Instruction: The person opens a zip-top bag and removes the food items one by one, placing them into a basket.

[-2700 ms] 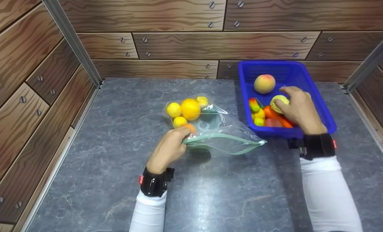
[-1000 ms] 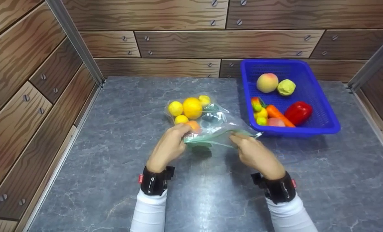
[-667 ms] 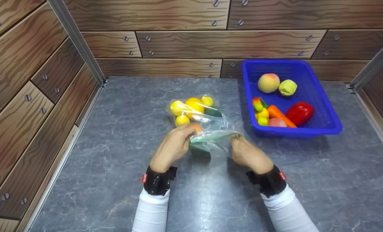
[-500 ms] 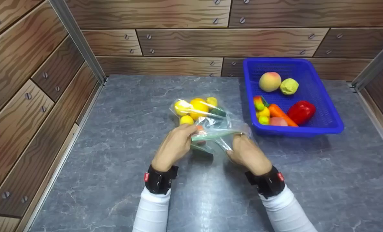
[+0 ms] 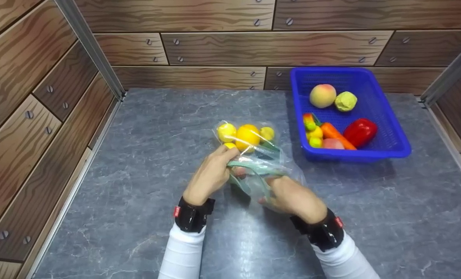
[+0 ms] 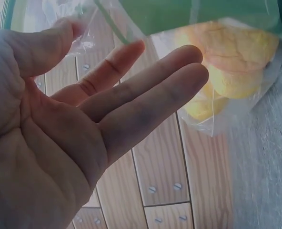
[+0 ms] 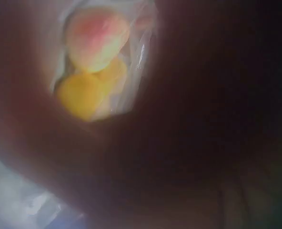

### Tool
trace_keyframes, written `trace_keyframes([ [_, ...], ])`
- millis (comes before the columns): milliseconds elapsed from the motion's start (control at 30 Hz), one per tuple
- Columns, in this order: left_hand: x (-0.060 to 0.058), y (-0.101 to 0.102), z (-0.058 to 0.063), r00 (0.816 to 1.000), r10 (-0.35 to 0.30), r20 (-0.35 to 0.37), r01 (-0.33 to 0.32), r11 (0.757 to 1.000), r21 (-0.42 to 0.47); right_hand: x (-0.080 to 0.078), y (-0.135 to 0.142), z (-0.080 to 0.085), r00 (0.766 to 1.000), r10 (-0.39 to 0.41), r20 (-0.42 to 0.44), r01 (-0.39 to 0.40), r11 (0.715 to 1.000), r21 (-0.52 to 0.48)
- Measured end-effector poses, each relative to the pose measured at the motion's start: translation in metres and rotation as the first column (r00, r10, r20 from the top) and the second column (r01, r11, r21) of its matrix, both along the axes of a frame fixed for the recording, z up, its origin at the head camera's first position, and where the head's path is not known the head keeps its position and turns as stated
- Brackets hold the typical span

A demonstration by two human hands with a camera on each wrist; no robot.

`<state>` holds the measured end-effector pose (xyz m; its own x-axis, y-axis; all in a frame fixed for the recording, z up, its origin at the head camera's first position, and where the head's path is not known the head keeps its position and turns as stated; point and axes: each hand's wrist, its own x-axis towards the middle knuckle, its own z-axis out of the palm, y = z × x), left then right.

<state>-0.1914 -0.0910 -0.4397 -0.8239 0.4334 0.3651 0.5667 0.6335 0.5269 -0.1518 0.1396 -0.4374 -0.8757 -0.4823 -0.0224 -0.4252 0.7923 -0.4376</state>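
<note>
A clear zip bag (image 5: 288, 164) with a green strip (image 5: 261, 167) along its mouth lies on the grey table, mouth towards me. Inside are an orange (image 5: 247, 137), yellow lemon-like fruits (image 5: 227, 132), a dark green item (image 5: 268, 150) and a reddish peach (image 5: 239, 171) near the mouth. My left hand (image 5: 211, 174) pinches the left corner of the mouth; its other fingers extend straight in the left wrist view. My right hand (image 5: 298, 199) reaches into the mouth from the right, thumb apart from the fingers, film over them. Past its dark outline, the right wrist view shows the peach (image 7: 97, 38).
A blue basket (image 5: 354, 155) stands at the back right. It holds a peach (image 5: 323, 95), a small pale-green cabbage (image 5: 346, 101), a red pepper (image 5: 360, 132), a carrot (image 5: 337, 135) and other small produce. Wood-patterned panels (image 5: 214, 48) rise behind and at the sides.
My right hand has left the cabbage farther back in the basket and come to the bag's mouth, then gone into it. The bag has shifted slightly right; my left hand keeps its corner.
</note>
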Motion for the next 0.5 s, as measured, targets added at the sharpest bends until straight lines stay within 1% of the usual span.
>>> trace_keyframes([
  [33, 0.0, -0.001, 0.001, 1.0, 0.001, 0.004, -0.001, 1.0, 0.007, -0.001, -0.001, -0.001, 0.998, 0.052, -0.041, -0.053, 0.998, -0.016],
  [67, 0.0, -0.002, 0.001, 1.0, 0.002, 0.005, -0.002, 1.0, 0.013, -0.003, -0.002, -0.002, 0.993, 0.088, -0.078, -0.09, 0.995, -0.03],
  [133, 0.0, -0.003, 0.003, 1.0, 0.008, 0.011, -0.008, 1.0, 0.019, -0.008, -0.005, -0.005, 0.983, 0.132, -0.125, -0.141, 0.988, -0.061],
  [167, 0.0, -0.003, 0.003, 1.0, 0.009, 0.016, -0.009, 1.0, 0.02, -0.012, -0.007, -0.007, 0.98, 0.143, -0.14, -0.155, 0.985, -0.08],
  [233, 0.0, -0.004, 0.004, 1.0, 0.013, 0.016, -0.013, 1.0, 0.012, -0.018, -0.011, -0.011, 0.976, 0.146, -0.163, -0.168, 0.977, -0.131],
  [333, 0.0, -0.005, 0.004, 1.0, 0.013, -0.001, -0.013, 1.0, -0.003, -0.028, -0.015, -0.02, 0.974, 0.124, -0.191, -0.157, 0.973, -0.171],
  [433, 0.001, -0.006, 0.004, 1.0, 0.021, -0.011, -0.021, 1.0, -0.011, -0.035, -0.018, -0.03, 0.969, 0.12, -0.218, -0.154, 0.978, -0.144],
  [467, 0.001, -0.007, 0.004, 1.0, 0.021, -0.008, -0.021, 1.0, -0.01, -0.038, -0.019, -0.033, 0.966, 0.131, -0.223, -0.164, 0.977, -0.136],
  [500, 0.002, -0.007, 0.004, 1.0, 0.021, 0.002, -0.021, 1.0, -0.01, -0.04, -0.02, -0.036, 0.958, 0.158, -0.24, -0.187, 0.977, -0.105],
])
